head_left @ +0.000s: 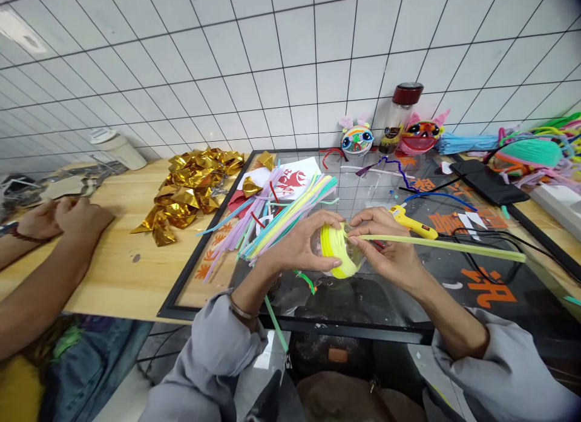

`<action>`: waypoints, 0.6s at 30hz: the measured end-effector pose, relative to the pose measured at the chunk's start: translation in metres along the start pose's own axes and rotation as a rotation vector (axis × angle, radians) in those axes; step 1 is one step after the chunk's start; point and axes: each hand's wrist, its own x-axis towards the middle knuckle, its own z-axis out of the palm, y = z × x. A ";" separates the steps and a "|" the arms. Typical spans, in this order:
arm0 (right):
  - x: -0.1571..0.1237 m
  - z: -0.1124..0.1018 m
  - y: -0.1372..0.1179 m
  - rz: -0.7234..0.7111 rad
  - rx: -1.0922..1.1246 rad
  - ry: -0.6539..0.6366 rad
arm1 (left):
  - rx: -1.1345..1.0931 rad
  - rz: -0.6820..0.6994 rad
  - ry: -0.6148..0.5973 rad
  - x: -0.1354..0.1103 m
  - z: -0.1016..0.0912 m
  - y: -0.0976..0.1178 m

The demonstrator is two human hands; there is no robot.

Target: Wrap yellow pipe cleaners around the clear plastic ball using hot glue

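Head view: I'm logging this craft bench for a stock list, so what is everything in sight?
Pipe-cleaner coil: one, yellow, between both hands.
Pipe-cleaner strand: one, pale green, running right from the right fingers.
Pipe-cleaner bundle: many, pastel, on the glass left of the hands.
Glue gun: one, yellow, behind the right hand.
Foil heap: one, gold, on the wooden table.
Paper cutout: one, red on white, behind the bundle.
Painted masks: two, multicoloured, at the back.
Jar: one, clear, dark red lid, between the masks.
Flat device: one, black, right side.
Another person's hands: two, far left.
Left hand: grips the coil.
Right hand: pinches the strand.
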 end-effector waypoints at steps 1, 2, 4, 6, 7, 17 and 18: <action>0.000 0.000 0.000 -0.004 -0.002 0.002 | -0.015 0.001 0.002 0.000 0.000 -0.001; 0.000 0.001 0.000 -0.007 -0.005 0.006 | -0.031 -0.001 0.003 0.000 0.001 -0.002; 0.000 0.001 0.001 -0.006 -0.007 0.016 | -0.056 -0.017 0.009 -0.001 0.001 -0.004; 0.000 0.002 0.002 0.000 -0.008 0.024 | -0.065 -0.036 0.015 -0.001 0.002 -0.004; 0.000 0.003 0.002 0.003 -0.008 0.026 | -0.064 -0.042 0.017 -0.001 0.002 -0.004; 0.000 0.004 0.005 -0.029 -0.016 0.061 | -0.044 -0.125 0.021 0.001 0.004 0.005; 0.000 0.004 0.005 -0.026 -0.018 0.062 | -0.035 -0.123 0.017 0.002 0.004 0.005</action>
